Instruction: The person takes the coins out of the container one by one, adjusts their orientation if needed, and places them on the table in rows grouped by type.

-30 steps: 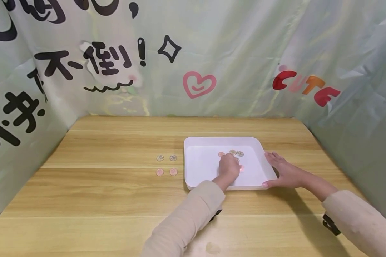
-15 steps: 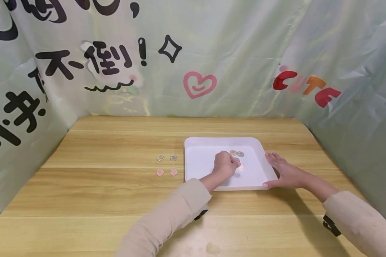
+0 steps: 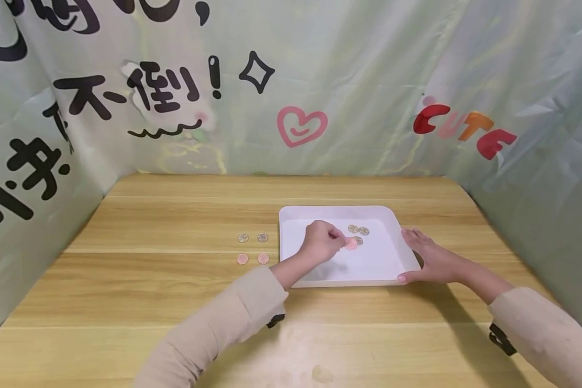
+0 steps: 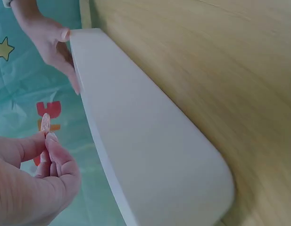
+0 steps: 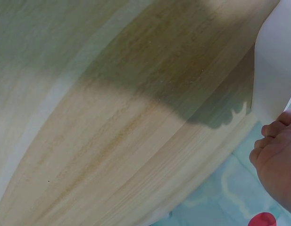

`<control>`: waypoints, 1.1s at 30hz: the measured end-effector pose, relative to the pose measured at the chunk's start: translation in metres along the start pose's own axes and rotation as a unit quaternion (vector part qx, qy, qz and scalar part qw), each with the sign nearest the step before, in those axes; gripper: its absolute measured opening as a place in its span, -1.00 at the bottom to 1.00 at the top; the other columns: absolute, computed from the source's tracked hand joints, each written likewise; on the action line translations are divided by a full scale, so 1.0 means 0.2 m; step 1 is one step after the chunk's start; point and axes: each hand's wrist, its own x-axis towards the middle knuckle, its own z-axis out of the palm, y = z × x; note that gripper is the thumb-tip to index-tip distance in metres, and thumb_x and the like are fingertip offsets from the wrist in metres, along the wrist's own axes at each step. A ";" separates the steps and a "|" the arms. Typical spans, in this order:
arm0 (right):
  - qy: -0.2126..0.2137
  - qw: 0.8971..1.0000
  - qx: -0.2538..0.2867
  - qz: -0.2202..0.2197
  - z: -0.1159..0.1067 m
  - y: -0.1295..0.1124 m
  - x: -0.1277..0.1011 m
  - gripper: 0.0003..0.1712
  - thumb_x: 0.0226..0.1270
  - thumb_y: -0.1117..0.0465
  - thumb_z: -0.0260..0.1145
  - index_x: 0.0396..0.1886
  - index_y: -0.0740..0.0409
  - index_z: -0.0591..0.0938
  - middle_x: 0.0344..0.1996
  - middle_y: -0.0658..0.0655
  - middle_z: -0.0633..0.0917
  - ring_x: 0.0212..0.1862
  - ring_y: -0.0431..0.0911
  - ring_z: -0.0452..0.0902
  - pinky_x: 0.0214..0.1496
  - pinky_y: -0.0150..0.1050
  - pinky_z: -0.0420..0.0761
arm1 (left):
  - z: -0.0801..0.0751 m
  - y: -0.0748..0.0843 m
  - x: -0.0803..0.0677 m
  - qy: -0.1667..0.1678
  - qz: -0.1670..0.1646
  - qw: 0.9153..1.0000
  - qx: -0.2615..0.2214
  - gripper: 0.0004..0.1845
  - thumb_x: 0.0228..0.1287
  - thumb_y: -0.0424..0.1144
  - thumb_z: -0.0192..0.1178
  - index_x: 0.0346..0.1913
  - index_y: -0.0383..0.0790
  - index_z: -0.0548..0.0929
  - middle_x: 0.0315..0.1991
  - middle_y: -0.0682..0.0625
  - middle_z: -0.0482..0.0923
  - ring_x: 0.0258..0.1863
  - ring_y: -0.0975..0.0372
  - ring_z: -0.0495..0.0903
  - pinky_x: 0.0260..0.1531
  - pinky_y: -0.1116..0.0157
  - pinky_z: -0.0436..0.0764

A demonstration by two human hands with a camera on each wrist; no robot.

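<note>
A white tray [image 3: 388, 269] lies on the wooden table [image 3: 174, 302], right of centre. My left hand [image 3: 322, 241] hovers above the tray's left half and pinches a copper coin [image 3: 351, 243] between thumb and forefinger; the left wrist view shows the same coin [image 4: 45, 123] edge-on at the fingertips [image 4: 52, 138]. Three silvery coins [image 3: 358, 232] lie in the tray's far part. My right hand [image 3: 429, 258] rests with straight fingers against the tray's right rim, also seen as my right hand [image 4: 53, 44] at the tray [image 4: 145, 141].
Left of the tray, two silvery coins [image 3: 253, 237] lie in a row on the table with two copper coins [image 3: 253, 259] in a row just in front of them. Printed fabric walls [image 3: 291, 86] close in the table at the back and both sides.
My left hand has lifted off the tray floor and drawn back to the left, with a copper coin now pinched in its fingertips. The right hand has stayed on the rim.
</note>
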 end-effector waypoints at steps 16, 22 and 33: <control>-0.006 1.000 0.003 0.004 0.00 0.00 -0.01 0.31 -0.11 -0.16 0.45 0.36 0.55 -0.05 0.35 0.57 0.00 0.37 0.44 -0.19 0.26 0.37 0.00 | -0.22 -0.17 -0.04 0.032 0.031 0.999 0.010 -0.90 0.13 -0.41 0.21 -0.44 -0.40 0.69 -0.54 -0.15 0.63 -0.62 0.34 0.39 -0.61 0.51 0.37; -0.002 1.000 0.011 -0.006 0.00 0.00 0.00 0.31 -0.10 -0.15 0.45 0.36 0.55 -0.05 0.36 0.55 0.00 0.38 0.43 -0.20 0.27 0.35 0.00 | -0.31 -0.23 -0.08 0.047 0.018 0.999 0.013 -0.90 0.11 -0.39 0.23 -0.44 -0.39 0.68 -0.53 -0.16 0.62 -0.60 0.32 0.41 -0.58 0.47 0.41; -0.001 1.000 0.008 -0.003 0.01 0.01 0.00 0.31 -0.11 -0.15 0.45 0.36 0.56 -0.05 0.36 0.57 -0.01 0.37 0.45 -0.20 0.26 0.36 0.00 | -0.48 -0.35 -0.14 0.075 -0.022 0.997 -0.005 -0.80 0.07 -0.23 0.34 -0.43 -0.35 0.68 -0.51 -0.16 0.61 -0.59 0.32 0.36 -0.57 0.45 0.38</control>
